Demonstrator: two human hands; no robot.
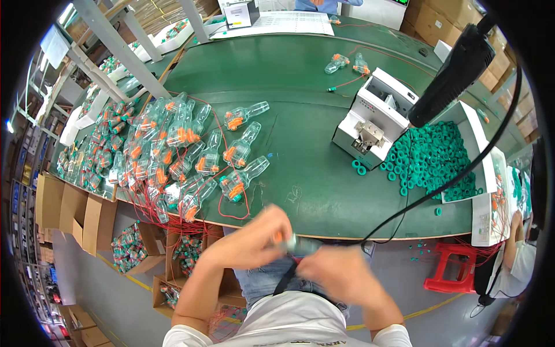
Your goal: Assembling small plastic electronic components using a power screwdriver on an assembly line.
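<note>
Just past the table's front edge, my left hand [254,240] is closed on a clear plastic bottle-shaped piece [305,247] with an orange part, blurred by motion. Beside the other end of that piece is my right hand [338,274], its fingers smeared; whether it grips the piece cannot be made out. On the table to the left lies a heap of similar clear bottle-shaped pieces [185,133] with orange parts and red wires. A few single ones, such as this clear piece [244,178], lie nearest my left hand.
A small white and dark-green machine [373,118] stands right of centre. Next to it, many green rings [433,156] spill from a white tray [483,144]. A black handheld tool [454,72] hangs above with a cable. Cardboard boxes [144,248] and a red stool [451,269] stand below. A co-worker [517,266] is at right.
</note>
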